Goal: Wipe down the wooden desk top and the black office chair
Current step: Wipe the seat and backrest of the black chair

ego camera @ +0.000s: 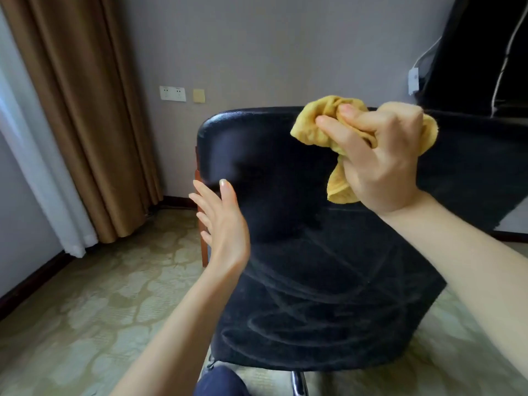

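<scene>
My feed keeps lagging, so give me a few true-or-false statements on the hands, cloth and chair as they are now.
1. The right hand grips the cloth. True.
2. The cloth is blue. False: it is yellow.
3. The left hand is open, by the chair back's edge. True.
4. The cloth lies on the seat. False: it is held up near the top of the back.
5. The seat shows streaks. True.
</scene>
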Motion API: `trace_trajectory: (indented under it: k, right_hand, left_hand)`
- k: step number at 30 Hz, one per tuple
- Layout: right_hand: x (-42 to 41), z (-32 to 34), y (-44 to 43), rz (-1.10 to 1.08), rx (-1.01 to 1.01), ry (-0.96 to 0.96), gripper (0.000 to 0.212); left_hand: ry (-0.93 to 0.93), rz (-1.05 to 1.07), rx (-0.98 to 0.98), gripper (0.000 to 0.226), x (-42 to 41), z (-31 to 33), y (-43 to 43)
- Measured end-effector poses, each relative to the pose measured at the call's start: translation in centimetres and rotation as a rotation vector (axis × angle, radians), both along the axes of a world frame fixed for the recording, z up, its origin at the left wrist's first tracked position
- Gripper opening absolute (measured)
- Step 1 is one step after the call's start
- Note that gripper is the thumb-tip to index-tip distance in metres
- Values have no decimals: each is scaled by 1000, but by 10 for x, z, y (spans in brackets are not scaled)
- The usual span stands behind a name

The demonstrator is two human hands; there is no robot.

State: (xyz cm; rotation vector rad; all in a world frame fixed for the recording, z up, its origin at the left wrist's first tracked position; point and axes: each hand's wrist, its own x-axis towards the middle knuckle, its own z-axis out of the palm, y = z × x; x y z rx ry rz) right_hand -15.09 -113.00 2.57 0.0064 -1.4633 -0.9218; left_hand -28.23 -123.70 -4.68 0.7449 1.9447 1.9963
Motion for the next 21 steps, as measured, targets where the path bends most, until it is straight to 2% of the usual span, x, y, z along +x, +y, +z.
trace_trajectory:
  k: [3,5,7,10,12,14,16,19,21]
  right_hand:
    - [-22,-10,9,-5,-29,28,23]
    - [-35,-18,9,-29,-5,-34,25]
    - [-41,-32,10,-68,27,-166,25]
    - [-43,-65,14,-123,33,-388,22]
    - [-41,-86,13,-198,-9,-503,30]
    - [-35,-104,15,-290,-18,-621,38]
    - [-25,-114,16,-287,-33,-698,37]
    - [-3,-120,21,-281,3,-799,29]
    - [14,-114,23,-259,24,-797,33]
  left_hand:
    - [-99,-21,2,56,-19,2,-2]
    - [-9,26,-34,56,-27,2,-4]
    - [188,59,-39,57,-28,5,-7]
    - [635,77,5,59,-26,17,-14]
    - [919,59,-16,60,-27,31,-17]
    - [1141,32,-58,58,-31,48,-15]
    - [1305,-6,-134,54,-34,64,-11]
    - [1323,-81,-200,50,-41,77,-5]
    - [1292,-89,-175,48,-44,80,-5]
